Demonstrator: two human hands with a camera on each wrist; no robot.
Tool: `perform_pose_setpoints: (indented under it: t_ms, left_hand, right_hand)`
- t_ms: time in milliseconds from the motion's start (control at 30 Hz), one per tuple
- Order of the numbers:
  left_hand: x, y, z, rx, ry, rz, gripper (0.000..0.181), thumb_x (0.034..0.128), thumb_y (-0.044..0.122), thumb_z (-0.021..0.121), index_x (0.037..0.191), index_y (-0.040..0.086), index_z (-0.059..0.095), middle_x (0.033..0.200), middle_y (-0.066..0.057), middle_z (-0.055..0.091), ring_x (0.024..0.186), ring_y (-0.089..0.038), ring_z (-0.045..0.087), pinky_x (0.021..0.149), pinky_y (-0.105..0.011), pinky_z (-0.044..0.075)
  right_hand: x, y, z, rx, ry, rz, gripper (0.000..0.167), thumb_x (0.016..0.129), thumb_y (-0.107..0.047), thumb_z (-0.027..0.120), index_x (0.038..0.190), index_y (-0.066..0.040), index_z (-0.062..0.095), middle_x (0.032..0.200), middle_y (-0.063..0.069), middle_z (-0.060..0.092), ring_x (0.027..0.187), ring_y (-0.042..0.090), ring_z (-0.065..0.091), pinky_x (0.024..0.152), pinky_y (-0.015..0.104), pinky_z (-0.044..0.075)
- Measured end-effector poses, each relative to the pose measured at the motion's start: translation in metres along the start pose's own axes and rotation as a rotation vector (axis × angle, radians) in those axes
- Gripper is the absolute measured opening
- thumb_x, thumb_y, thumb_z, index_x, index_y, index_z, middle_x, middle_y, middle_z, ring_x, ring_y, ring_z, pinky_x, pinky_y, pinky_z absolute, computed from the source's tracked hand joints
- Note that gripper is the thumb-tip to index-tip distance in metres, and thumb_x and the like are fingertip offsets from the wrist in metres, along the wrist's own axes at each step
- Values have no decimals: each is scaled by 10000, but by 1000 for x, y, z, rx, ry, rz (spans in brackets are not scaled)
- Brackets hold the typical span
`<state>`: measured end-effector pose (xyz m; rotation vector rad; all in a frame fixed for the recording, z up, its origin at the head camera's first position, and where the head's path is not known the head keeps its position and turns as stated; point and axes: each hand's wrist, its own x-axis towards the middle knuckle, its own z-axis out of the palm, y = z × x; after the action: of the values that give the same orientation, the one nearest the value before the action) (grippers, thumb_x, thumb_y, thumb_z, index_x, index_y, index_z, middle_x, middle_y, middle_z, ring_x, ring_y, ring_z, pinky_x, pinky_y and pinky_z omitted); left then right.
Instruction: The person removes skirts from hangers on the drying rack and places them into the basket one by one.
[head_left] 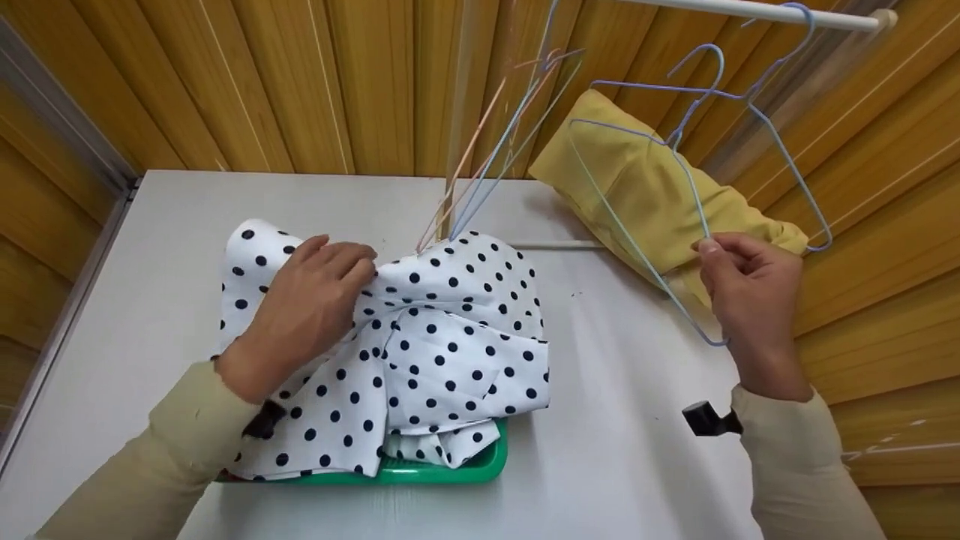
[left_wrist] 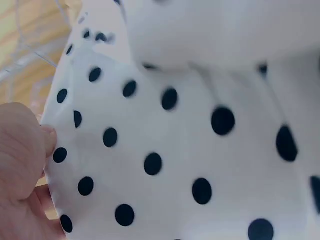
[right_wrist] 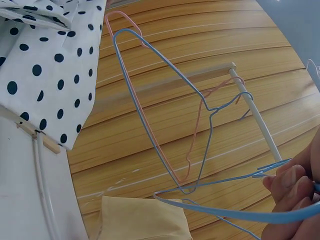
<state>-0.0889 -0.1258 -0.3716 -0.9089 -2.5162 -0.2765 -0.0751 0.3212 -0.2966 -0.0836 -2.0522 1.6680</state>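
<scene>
A white garment with black dots (head_left: pixel 450 360) lies bunched over a green tray (head_left: pixel 420 474). My left hand (head_left: pixel 311 300) grips its upper edge, and the left wrist view shows the thumb and fingers at the border of the dotted fabric (left_wrist: pixel 130 170). Off to the right, my right hand (head_left: pixel 757 300) pinches a blue wire hanger (head_left: pixel 677 137) by one side, its hook pointing up and nothing hung on it. The same hanger (right_wrist: pixel 250 215) crosses the bottom of the right wrist view, where part of the right hand is cut off.
A yellow cloth item (head_left: pixel 645 187) sits behind the held hanger. From the white rod (head_left: pixel 795 13) hangs another blue hanger (head_left: pixel 745 96). Several pink and blue hangers hang above the garment, including a blue one (right_wrist: pixel 212 108). Wood-look panels (head_left: pixel 262 82) border the white table (head_left: pixel 615 450).
</scene>
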Motion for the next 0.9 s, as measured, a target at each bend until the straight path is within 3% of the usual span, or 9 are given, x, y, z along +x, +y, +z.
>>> perform_pose_setpoints:
  t_ms: [100, 167, 233, 333, 433, 500, 567, 800, 900]
  left_hand:
    - [-37, 24, -17, 42, -65, 76, 257, 833, -19, 758, 1042, 75, 640, 1330, -100, 706, 1295, -389, 634, 1161, -685, 391]
    - [-61, 39, -20, 26, -182, 91, 335, 791, 20, 811, 1061, 125, 642, 1429, -39, 665, 1394, -399, 563, 1164, -749, 330]
    - [-81, 51, -17, -44, -322, 64, 348, 803, 38, 812, 1076, 176, 647, 1485, 32, 631, 1450, -405, 509, 1132, -817, 291]
    - [-97, 59, -3, -201, -536, -62, 287, 909, 225, 794, 1142, 243, 627, 1556, 97, 566, 1483, -433, 465, 1066, -884, 277]
    - [-96, 55, 10, -340, -701, -199, 561, 921, 451, 767, 1406, 276, 548, 1613, 71, 503, 1507, -465, 416, 1054, -905, 248]
    - [-91, 50, 16, -378, -775, -244, 723, 916, 493, 759, 1539, 325, 432, 1642, 61, 466, 1526, -468, 383, 1071, -901, 227]
    - [-84, 44, 22, -376, -813, -244, 749, 949, 399, 746, 1594, 386, 365, 1650, 60, 454, 1528, -475, 374, 1078, -901, 219]
    - [-66, 32, 35, -364, -937, -185, 753, 945, -10, 669, 1567, 356, 456, 1676, 77, 409, 1518, -510, 370, 1024, -935, 198]
    - [-47, 39, 30, -374, -905, -178, 518, 944, -10, 661, 1409, 218, 639, 1471, 4, 644, 1320, -424, 614, 1019, -760, 470]
  right_hand:
    - [-1, 1, 0, 18, 5, 6, 157, 945, 56, 649, 825, 86, 745, 471, 10, 502, 371, 65, 373, 354, 179, 251]
    - [-1, 3, -1, 16, 12, 13, 152, 939, 67, 646, 825, 102, 740, 460, 10, 499, 361, 61, 371, 352, 179, 243]
    - [-1, 3, -3, 11, 24, 22, 145, 937, 70, 649, 831, 103, 742, 457, 12, 504, 355, 62, 370, 350, 180, 241]
    - [0, 3, -5, 6, 32, 24, 141, 941, 62, 655, 838, 98, 744, 462, 17, 506, 352, 68, 363, 344, 185, 233]
    - [0, 3, -5, 16, 22, 24, 146, 941, 58, 655, 830, 79, 747, 465, 18, 507, 357, 69, 365, 343, 185, 237]
    - [-1, 3, -5, 21, 12, 19, 146, 941, 58, 654, 830, 78, 745, 468, 16, 507, 362, 67, 369, 345, 184, 238]
    - [-2, 4, -4, 26, 7, 12, 144, 942, 63, 651, 834, 85, 743, 469, 16, 506, 366, 66, 370, 348, 185, 237]
    - [-2, 6, -5, 8, 2, 19, 144, 950, 56, 650, 846, 98, 742, 478, 15, 508, 381, 69, 380, 359, 179, 260]
    - [-2, 5, -6, 2, 14, 35, 141, 950, 48, 657, 851, 92, 746, 486, 19, 515, 383, 69, 382, 359, 173, 268]
